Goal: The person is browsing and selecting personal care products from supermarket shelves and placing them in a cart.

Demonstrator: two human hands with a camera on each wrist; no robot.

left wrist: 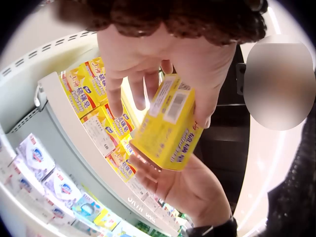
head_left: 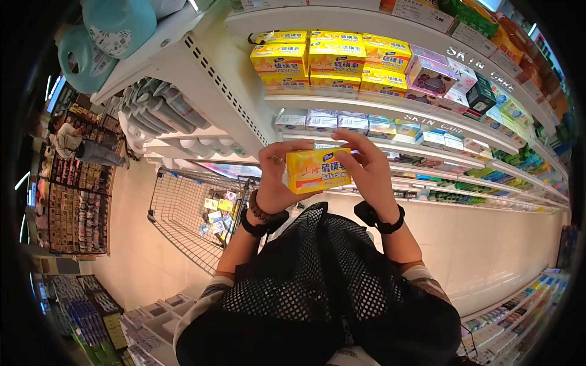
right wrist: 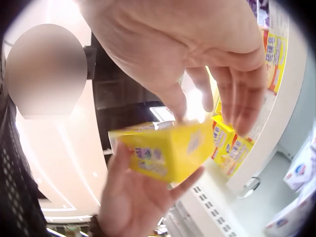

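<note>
A yellow Sulfur Soap box [head_left: 318, 171] is held between both hands in front of the chest, its printed front turned up to the head view. The left hand [head_left: 278, 174] grips its left end, thumb below and fingers behind. At the right end the right hand [head_left: 369, 174] has its thumb on the box's upper corner, fingers bent over it. A barcode label [left wrist: 175, 106] shows on one side of the box in the left wrist view. In the right wrist view the box [right wrist: 170, 150] is blurred.
Stacked yellow soap boxes [head_left: 336, 55] fill the upper shelf ahead, beside purple boxes [head_left: 430, 73]. Lower shelves hold more boxes. A wire shopping cart [head_left: 183, 210] with several packages stands at the left. Farther left, a person [head_left: 76, 143] is by another shelf.
</note>
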